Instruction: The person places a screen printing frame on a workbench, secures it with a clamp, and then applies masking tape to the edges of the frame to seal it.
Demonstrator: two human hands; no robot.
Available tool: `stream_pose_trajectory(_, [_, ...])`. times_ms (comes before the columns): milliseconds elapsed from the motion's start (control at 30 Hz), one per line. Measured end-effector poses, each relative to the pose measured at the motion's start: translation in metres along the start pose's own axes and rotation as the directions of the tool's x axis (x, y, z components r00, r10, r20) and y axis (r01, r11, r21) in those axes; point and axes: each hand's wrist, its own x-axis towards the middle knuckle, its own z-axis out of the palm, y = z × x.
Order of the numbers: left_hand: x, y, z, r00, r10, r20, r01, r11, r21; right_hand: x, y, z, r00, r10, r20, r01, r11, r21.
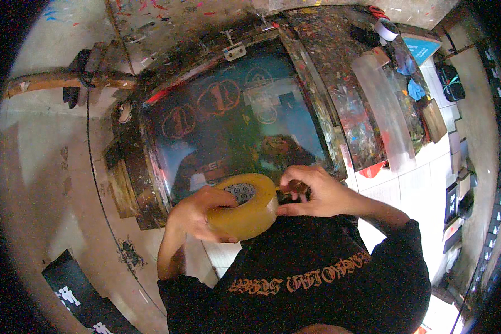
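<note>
A thick roll of yellowish clear packing tape (247,222) is held in front of my chest. My left hand (196,213) is closed around its left side, with fingers reaching into the grey printed core (242,193). At the roll's right edge is my right hand (320,192), its fingers curled and the thumb by the tape's outer face. Whether a strip of tape lies between those fingers is too small to make out. Just beyond both hands lies a framed printing screen (228,133), its dark glossy surface carrying several round outlined designs.
A metal hinge clamp (235,52) sits at the screen's far edge. To the right, a paint-stained board (353,111) bears a long translucent strip (385,111) and blue scraps (416,89). Dark printed fabric pieces (80,286) lie at lower left. A wooden bar (44,85) juts from the left.
</note>
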Motion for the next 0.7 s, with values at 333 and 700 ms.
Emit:
stream_pose_trajectory(333, [-0.003,-0.005,0.005,0.994,-0.097,-0.047,0.093,0.993,-0.078,-0.006,0.036,0.021,0.986,-0.096,-0.135,0.107,0.992,0.074])
stream_pose_trajectory(700, [-0.004,0.040,-0.019,0.994,-0.092,-0.063,0.106,0.960,0.259,-0.005,0.012,0.008,0.981,-0.167,-0.099,0.175,0.981,0.085])
